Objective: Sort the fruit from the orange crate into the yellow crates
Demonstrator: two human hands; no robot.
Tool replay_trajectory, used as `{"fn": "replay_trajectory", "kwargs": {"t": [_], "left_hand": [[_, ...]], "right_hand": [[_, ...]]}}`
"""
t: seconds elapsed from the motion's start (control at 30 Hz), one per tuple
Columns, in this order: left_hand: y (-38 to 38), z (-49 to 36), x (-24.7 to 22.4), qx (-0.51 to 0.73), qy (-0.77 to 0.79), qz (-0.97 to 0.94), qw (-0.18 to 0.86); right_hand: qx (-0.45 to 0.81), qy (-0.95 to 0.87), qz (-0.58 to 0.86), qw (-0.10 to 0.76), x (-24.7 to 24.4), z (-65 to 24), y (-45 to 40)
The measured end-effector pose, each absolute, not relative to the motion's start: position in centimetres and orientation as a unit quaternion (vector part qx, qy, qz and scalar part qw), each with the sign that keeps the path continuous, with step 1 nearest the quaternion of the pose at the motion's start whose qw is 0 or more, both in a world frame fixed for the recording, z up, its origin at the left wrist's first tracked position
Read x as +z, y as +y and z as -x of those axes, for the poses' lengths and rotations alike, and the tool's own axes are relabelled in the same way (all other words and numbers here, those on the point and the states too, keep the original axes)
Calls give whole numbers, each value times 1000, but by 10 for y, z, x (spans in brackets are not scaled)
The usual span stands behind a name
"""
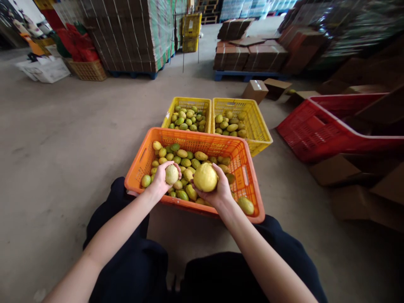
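Note:
Just above the orange crate [139, 166], my left hand [161, 179] is wrapped round a small pale yellow-green fruit [172, 174]. To its right, my right hand [221, 189] holds a larger yellow fruit [205, 177], with the palm and fingers under and beside it. The two fruits are apart. Many green and yellow fruits lie in the crate below, and a larger yellow-green fruit [245, 205] sits in its near right corner.
Behind the orange crate stand two yellow crates, a left one [170, 110] and a right one [257, 126], both with fruit. A red crate [311, 126] and cardboard boxes [336, 169] are at the right. Wrapped stacks [123, 33] stand farther back.

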State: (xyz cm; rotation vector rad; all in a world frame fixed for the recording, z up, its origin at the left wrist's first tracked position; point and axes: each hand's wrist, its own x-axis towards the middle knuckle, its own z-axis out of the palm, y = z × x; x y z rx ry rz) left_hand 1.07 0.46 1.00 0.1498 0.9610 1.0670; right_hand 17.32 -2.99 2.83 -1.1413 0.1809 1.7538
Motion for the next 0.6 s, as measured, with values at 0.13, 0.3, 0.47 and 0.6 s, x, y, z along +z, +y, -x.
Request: {"fn": "replay_trajectory", "kwargs": {"t": [0.13, 0.3, 0.47, 0.6], "left_hand": [[5, -10, 9, 480, 442, -63, 756], [5, -11, 7, 473, 448, -77, 754], [6, -12, 4, 477, 450, -88, 750], [6, -12, 4, 469, 455, -91, 752]], "right_hand": [[725, 72, 474, 495, 28, -174, -30], [724, 70, 474, 497, 25, -175, -30], [722, 71, 478, 495, 25, -174, -30], [723, 74, 474, 497, 26, -173, -30]]}}
